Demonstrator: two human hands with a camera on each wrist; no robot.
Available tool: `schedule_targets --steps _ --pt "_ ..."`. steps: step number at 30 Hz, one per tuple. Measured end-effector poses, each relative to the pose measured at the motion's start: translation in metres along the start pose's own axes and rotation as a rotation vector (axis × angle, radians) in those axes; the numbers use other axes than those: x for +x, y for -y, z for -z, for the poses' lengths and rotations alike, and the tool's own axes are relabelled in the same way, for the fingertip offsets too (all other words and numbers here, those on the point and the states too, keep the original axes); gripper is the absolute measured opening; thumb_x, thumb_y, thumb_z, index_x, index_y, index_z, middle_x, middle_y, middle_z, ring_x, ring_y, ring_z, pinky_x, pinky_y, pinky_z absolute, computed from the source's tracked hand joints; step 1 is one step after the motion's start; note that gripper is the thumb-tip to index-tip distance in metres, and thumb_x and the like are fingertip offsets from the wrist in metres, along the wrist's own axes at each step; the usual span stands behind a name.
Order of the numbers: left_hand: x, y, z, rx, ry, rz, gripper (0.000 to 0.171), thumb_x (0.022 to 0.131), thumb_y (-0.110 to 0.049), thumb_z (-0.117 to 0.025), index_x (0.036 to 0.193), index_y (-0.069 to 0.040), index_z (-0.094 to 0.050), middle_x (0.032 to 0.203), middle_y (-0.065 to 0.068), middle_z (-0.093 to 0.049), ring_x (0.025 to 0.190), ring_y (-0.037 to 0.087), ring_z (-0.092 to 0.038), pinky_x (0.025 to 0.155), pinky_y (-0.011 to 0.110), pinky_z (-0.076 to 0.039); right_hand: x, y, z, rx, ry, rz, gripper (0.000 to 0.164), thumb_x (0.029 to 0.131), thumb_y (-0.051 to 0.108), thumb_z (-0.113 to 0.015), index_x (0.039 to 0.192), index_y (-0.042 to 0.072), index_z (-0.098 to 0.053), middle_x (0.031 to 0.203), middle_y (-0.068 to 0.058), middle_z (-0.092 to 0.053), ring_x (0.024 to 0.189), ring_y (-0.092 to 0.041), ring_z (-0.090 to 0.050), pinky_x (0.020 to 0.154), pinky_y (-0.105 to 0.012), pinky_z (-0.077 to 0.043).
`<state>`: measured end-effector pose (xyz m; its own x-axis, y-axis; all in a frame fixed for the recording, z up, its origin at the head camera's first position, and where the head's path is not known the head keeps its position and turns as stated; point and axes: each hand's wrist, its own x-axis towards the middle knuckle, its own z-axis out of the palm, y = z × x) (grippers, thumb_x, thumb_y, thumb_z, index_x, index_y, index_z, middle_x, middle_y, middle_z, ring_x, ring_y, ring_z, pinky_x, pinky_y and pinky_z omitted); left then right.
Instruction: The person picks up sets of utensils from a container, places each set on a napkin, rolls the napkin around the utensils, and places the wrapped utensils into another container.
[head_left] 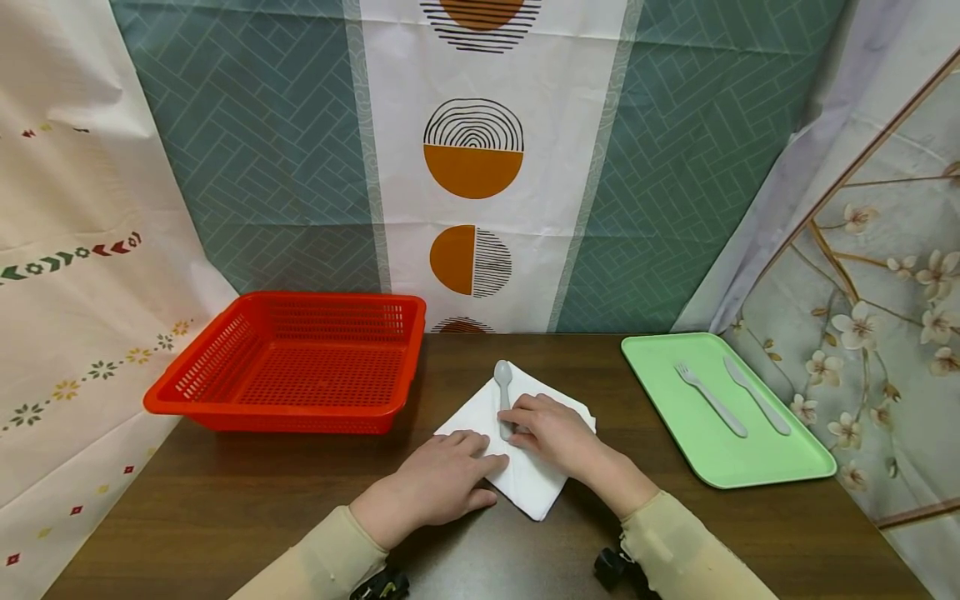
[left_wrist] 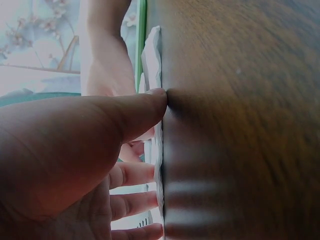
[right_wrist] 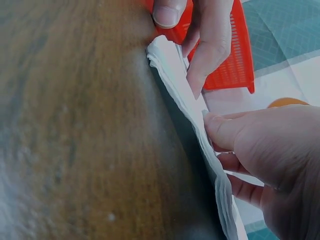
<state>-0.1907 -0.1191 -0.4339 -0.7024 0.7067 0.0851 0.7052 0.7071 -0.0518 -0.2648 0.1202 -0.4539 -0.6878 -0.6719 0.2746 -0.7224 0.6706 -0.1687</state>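
A folded white napkin (head_left: 536,492) lies diagonally on the table, its layered edge showing in the right wrist view. On it lies a pale grey spoon (head_left: 503,375), bowl pointing away from me. My right hand (head_left: 557,433) pinches the spoon's handle between thumb and fingers, low on the napkin. The left hand (head_left: 442,477) rests with fingers spread on the napkin's left corner. Its thumb (left_wrist: 145,107) reaches the napkin's edge near the tabletop in the left wrist view.
A red plastic basket (head_left: 405,367) stands at the back left. At the right, a light green tray (head_left: 720,462) bears a grey fork (head_left: 712,400) and a grey knife (head_left: 757,396). Patterned cloths (head_left: 300,125) hang behind the table (head_left: 262,500) and at both sides.
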Motion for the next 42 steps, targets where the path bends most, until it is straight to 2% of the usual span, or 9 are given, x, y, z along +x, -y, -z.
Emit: schedule_targets --steps 9,26,31,38,42 --pt "0.001 0.001 0.0 -0.005 0.016 0.008 0.046 0.103 -0.046 -0.077 0.145 -0.03 -0.07 0.137 0.005 -0.066 0.131 0.027 -0.062 0.103 0.048 -0.056 -0.001 0.0 0.001 -0.01 0.006 -0.023 0.041 0.098 0.018 -0.086 0.137 0.011 -0.076 0.116 -0.002 -0.071 0.101 -0.022 -0.068 0.088 -0.04 -0.058" --pt "0.002 0.0 -0.001 -0.006 0.02 0.02 0.046 0.102 -0.046 -0.078 0.145 -0.031 -0.07 0.137 0.005 -0.066 0.131 0.028 -0.062 0.102 0.049 -0.056 -0.011 0.001 0.004 -0.08 -0.081 -0.034 0.044 0.097 0.018 -0.087 0.138 0.009 -0.075 0.121 -0.003 -0.072 0.106 -0.021 -0.071 0.087 -0.041 -0.06" --pt "0.002 0.0 -0.003 -0.012 0.03 0.026 0.046 0.101 -0.046 -0.078 0.145 -0.031 -0.07 0.138 0.005 -0.066 0.131 0.028 -0.063 0.103 0.049 -0.056 -0.014 0.001 0.004 -0.076 -0.087 -0.068 0.046 0.097 0.018 -0.087 0.14 0.008 -0.075 0.129 -0.006 -0.073 0.116 -0.026 -0.071 0.094 -0.047 -0.061" --pt "0.001 -0.001 -0.005 -0.012 0.021 0.023 0.046 0.101 -0.046 -0.079 0.144 -0.032 -0.07 0.137 0.005 -0.066 0.13 0.027 -0.063 0.101 0.049 -0.056 -0.02 -0.001 0.006 -0.105 -0.105 -0.089 0.048 0.098 0.024 -0.087 0.14 0.006 -0.073 0.137 -0.011 -0.072 0.127 -0.032 -0.069 0.112 -0.052 -0.053" --pt "0.001 -0.001 -0.004 -0.007 0.01 0.022 0.045 0.101 -0.046 -0.079 0.143 -0.031 -0.071 0.136 0.005 -0.066 0.129 0.027 -0.063 0.1 0.049 -0.057 -0.024 -0.003 0.007 -0.113 -0.114 -0.106 0.049 0.099 0.026 -0.086 0.141 0.006 -0.073 0.139 -0.011 -0.071 0.128 -0.033 -0.068 0.108 -0.051 -0.055"
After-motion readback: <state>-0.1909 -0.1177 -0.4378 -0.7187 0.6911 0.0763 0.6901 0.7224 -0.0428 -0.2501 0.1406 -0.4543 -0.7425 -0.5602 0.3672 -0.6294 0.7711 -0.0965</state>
